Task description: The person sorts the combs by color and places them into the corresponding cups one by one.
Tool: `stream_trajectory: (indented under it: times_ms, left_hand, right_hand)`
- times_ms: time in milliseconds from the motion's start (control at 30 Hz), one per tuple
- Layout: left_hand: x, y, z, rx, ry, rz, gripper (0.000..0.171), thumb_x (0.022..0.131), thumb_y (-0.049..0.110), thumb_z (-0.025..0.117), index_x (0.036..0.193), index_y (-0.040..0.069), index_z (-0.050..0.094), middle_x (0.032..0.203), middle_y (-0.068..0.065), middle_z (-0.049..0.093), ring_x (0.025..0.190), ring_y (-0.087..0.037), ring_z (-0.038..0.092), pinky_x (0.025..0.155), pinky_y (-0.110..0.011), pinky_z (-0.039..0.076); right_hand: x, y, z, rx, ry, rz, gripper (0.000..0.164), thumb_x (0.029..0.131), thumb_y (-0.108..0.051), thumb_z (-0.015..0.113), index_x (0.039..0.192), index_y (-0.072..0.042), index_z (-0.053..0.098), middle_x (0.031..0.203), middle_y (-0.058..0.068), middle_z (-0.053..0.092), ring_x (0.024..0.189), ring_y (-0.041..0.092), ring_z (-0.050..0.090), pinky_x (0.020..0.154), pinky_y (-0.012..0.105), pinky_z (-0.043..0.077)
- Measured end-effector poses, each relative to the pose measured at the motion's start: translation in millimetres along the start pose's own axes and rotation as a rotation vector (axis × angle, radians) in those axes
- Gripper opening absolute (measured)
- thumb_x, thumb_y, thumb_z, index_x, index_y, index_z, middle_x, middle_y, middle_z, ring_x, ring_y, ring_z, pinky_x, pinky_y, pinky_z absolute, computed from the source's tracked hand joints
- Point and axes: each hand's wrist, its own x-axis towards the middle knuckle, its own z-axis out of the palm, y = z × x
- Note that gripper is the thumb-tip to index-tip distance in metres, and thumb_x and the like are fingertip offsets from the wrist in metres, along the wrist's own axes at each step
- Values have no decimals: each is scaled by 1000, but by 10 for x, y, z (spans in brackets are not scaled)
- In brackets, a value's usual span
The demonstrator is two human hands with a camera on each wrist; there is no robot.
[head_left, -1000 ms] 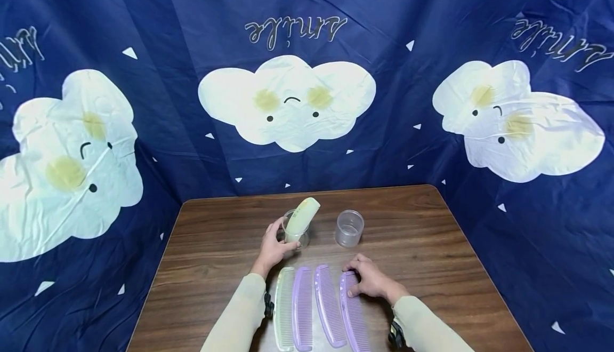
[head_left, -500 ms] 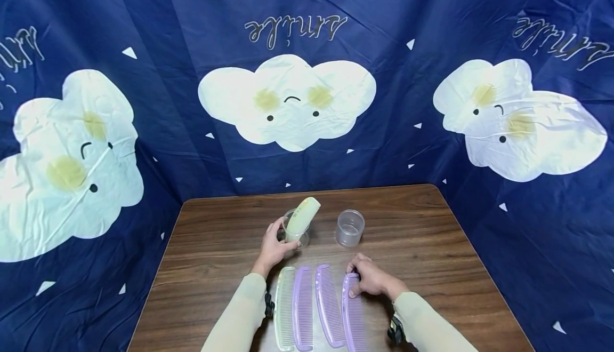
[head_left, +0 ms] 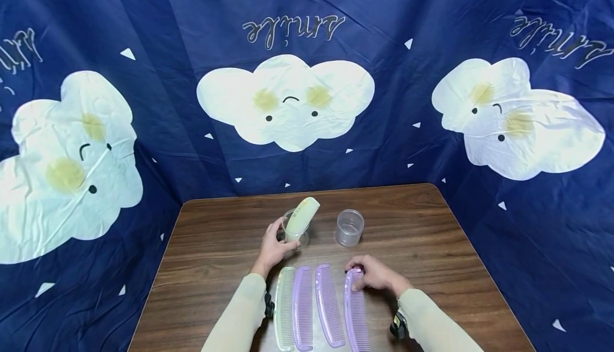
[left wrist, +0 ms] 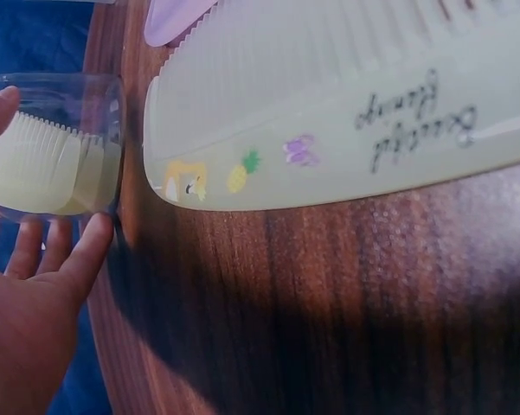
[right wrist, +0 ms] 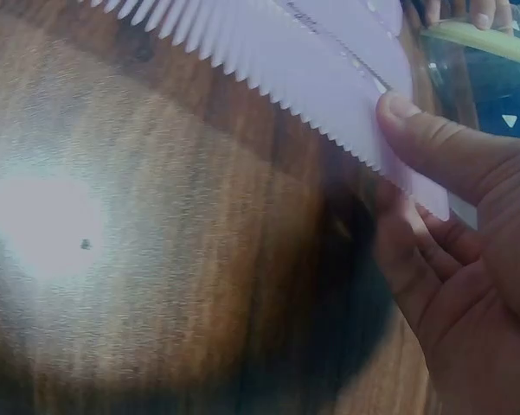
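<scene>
At the back left my left hand (head_left: 272, 248) holds a clear plastic cup (head_left: 304, 241), thumb and fingers on either side of it. A pale yellow-green comb (head_left: 303, 217) leans inside the cup, one end sticking out over the rim. My right hand (head_left: 376, 273) pinches the far end of the rightmost purple comb (head_left: 355, 312); in the right wrist view the thumb (right wrist: 433, 138) lies on its top face with the fingers curled below. Left of it lie two more purple combs, the inner one (head_left: 329, 306) and the outer one (head_left: 303, 309), then a pale green comb (head_left: 284, 309).
A second clear cup (head_left: 349, 229) stands to the right of the held one, with nothing in it. The wood-grain table (head_left: 216, 234) is bordered by a dark blue curtain (head_left: 393, 154) printed with white clouds at the back and sides.
My right hand has shifted slightly, its grip now at the tip of the rightmost purple comb, which has turned a little straighter. The left hand and its cup have stayed put.
</scene>
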Motion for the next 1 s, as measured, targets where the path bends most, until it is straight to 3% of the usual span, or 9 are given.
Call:
stream_trajectory:
  times_ms: [167, 300, 433, 667, 1000]
  left_hand:
    - [-2, 0, -1, 8, -2, 4, 91, 72, 11, 94, 150, 11, 48, 140, -22, 49, 126, -39, 55, 98, -51, 58]
    - [2, -2, 1, 8, -4, 11, 90, 73, 11, 94, 150, 11, 48, 139, -22, 50, 126, -39, 55, 98, -51, 58]
    - [5, 5, -2, 3, 1, 13, 90, 72, 11, 94, 150, 11, 49, 138, -21, 50, 126, -39, 55, 98, -50, 59]
    - [12, 25, -6, -5, -1, 9, 89, 72, 13, 94, 149, 12, 49, 138, -20, 50, 126, -39, 55, 99, -51, 58]
    - [1, 3, -2, -11, 2, -3, 90, 72, 13, 94, 150, 13, 49, 140, -20, 50, 127, -37, 55, 101, -52, 57]
  right_hand:
    - [1, -25, -53, 56, -18, 28, 42, 74, 3, 85, 114, 2, 71, 99, 9, 73, 79, 10, 62, 63, 23, 58]
    - [1, -51, -86, 134, -41, 72, 40, 78, 9, 80, 116, 5, 70, 95, 12, 71, 74, 12, 63, 58, 31, 63]
    - [0, -81, -131, 206, -48, 107, 38, 81, 10, 78, 117, 6, 69, 94, 13, 71, 73, 13, 65, 58, 38, 64]
    - [-20, -160, -227, 234, -16, 127, 36, 82, 7, 79, 117, 7, 70, 91, 12, 71, 72, 14, 66, 58, 38, 64]
    - [-19, -210, -308, 299, -6, 86, 33, 84, 6, 77, 116, 8, 70, 93, 18, 72, 70, 17, 66, 65, 60, 62]
